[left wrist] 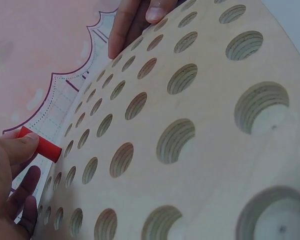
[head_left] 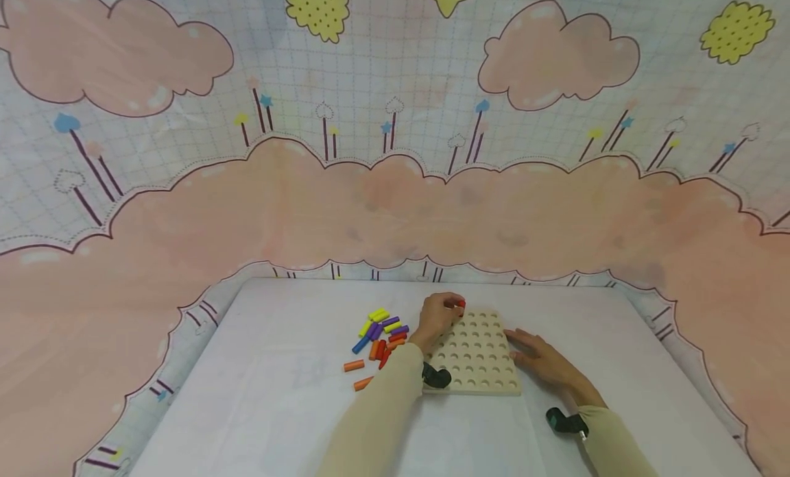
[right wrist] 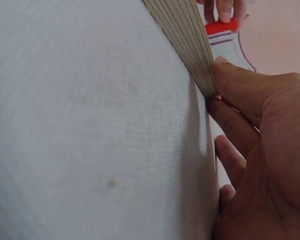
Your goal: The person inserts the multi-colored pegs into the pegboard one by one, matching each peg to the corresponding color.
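Observation:
My left hand (head_left: pixel 437 321) pinches a red peg (head_left: pixel 461 304) between thumb and fingers above the far part of a pale wooden board (head_left: pixel 515 388) with rows of round holes. In the left wrist view the red peg (left wrist: pixel 49 150) is tilted, its lower end near a hole; whether it touches the board cannot be made out. The holes in that view hold no pegs. My right hand (head_left: pixel 543 359) lies at the board's right side, fingers fairly straight. Its thumb and index finger touch the layered edge (right wrist: pixel 190 45) in the right wrist view.
Left of the board lies a loose pile of coloured pegs: yellow (head_left: pixel 365 328), purple (head_left: pixel 374 330), blue (head_left: pixel 361 345), red and orange (head_left: pixel 354 366). My left forearm covers part of the pile. A white cloth covers the table (head_left: pixel 259 395); a patterned curtain (head_left: pixel 395 216) hangs behind.

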Demonstrator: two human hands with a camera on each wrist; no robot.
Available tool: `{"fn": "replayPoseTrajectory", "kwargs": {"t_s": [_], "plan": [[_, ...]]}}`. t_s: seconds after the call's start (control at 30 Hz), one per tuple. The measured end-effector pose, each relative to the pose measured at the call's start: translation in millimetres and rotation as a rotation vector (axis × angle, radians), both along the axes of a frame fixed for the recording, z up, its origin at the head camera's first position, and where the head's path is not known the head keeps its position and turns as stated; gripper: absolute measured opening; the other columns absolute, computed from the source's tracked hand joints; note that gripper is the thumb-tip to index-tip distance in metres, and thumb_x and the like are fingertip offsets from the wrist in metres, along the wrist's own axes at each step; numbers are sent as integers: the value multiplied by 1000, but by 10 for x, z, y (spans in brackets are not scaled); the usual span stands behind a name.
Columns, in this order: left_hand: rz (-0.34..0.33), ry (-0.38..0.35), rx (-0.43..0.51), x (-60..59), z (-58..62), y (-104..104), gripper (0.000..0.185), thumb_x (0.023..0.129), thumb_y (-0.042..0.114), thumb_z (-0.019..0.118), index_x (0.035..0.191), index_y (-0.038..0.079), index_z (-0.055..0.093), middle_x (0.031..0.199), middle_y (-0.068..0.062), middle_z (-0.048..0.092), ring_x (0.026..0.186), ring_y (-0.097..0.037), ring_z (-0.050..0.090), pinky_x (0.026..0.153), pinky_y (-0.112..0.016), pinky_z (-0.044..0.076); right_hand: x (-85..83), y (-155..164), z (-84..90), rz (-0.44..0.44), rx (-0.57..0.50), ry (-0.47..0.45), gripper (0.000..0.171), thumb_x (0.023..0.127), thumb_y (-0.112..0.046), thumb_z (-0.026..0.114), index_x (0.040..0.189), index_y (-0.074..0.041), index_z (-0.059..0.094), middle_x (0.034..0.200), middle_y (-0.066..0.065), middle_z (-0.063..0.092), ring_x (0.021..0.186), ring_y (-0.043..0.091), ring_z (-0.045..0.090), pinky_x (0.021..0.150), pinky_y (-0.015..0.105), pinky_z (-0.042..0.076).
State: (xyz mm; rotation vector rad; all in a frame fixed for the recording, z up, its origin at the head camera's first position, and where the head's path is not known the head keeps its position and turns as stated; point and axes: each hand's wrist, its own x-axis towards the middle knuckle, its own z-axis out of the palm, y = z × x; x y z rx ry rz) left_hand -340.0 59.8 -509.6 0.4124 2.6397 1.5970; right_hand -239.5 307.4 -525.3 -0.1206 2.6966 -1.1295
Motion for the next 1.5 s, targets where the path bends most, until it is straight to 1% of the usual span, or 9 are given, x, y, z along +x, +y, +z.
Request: {"fn": "replayPoseTrajectory", "kwargs": {"t_s": [0.27, 0.4, 0.53, 0.73, 0.83, 1.13, 1.33, 1.43, 1.5], "plan": [[36, 15, -14, 12, -12, 2, 18, 91, 14, 70, 108, 17, 74, 100, 1, 72, 92, -12, 62, 85, -31, 51, 2, -7, -16, 25, -10, 13, 58, 97, -38, 58, 150, -20, 41, 161, 23, 20, 147, 51, 10, 112, 73, 9], [53, 26, -8, 6, -32, -2, 17, 91, 15, 69, 107, 18, 74, 100, 2, 72, 90, -11, 62, 82, -30, 50, 0, 4, -36, 37, -33, 32, 58, 97, -38, 58, 149, -18, 42, 161, 23, 22, 147, 51, 11, 112, 72, 10], [34, 3, -8, 8, -21, -8, 17, 92, 16, 69, 108, 19, 73, 100, 3, 71, 89, -11, 59, 80, -30, 49, -3, 15, -38, 30, -45, 30, 59, 96, -40, 59, 149, -19, 43, 161, 22, 22, 148, 50, 9, 112, 72, 8], [23, -23, -5, 31, 28, -11, 17, 92, 16, 69, 108, 18, 73, 98, 3, 69, 88, -11, 56, 80, -29, 47, 6, 10, 1, 32, -24, 53, 56, 98, -36, 57, 148, -18, 43, 161, 22, 23, 147, 51, 10, 112, 72, 8], [11, -16, -2, 40, 27, -18, 17, 92, 16, 69, 108, 16, 72, 98, 2, 70, 87, -10, 57, 79, -28, 48, 3, 7, -7, 38, -27, 55, 56, 98, -35, 57, 148, -17, 43, 160, 23, 23, 147, 51, 11, 112, 72, 9], [13, 22, -19, 42, -31, -28, 15, 91, 14, 69, 106, 15, 72, 96, 2, 71, 85, -10, 58, 78, -28, 49, 9, 3, -26, 30, -37, 40, 58, 97, -37, 58, 149, -17, 42, 161, 23, 22, 148, 50, 10, 113, 72, 7], [-8, 9, -26, 21, -47, -39, 20, 91, 14, 69, 111, 13, 71, 100, 1, 70, 89, -11, 59, 83, -30, 51, 20, -6, -3, 32, -37, 41, 56, 98, -35, 57, 149, -17, 42, 161, 23, 22, 147, 50, 12, 113, 72, 9], [-18, 21, -9, 9, -28, -69, 24, 91, 12, 68, 115, 9, 70, 103, -2, 70, 92, -12, 61, 85, -31, 52, 28, -6, 17, 30, -29, 35, 56, 98, -34, 57, 149, -17, 42, 161, 23, 22, 147, 51, 11, 113, 72, 10], [-25, 30, 15, 9, 16, -101, 26, 91, 11, 69, 116, 5, 69, 105, -5, 70, 94, -14, 62, 86, -31, 53, 35, -2, 31, 26, -22, 31, 56, 98, -35, 57, 149, -17, 41, 161, 23, 22, 148, 50, 10, 113, 72, 9]]}}
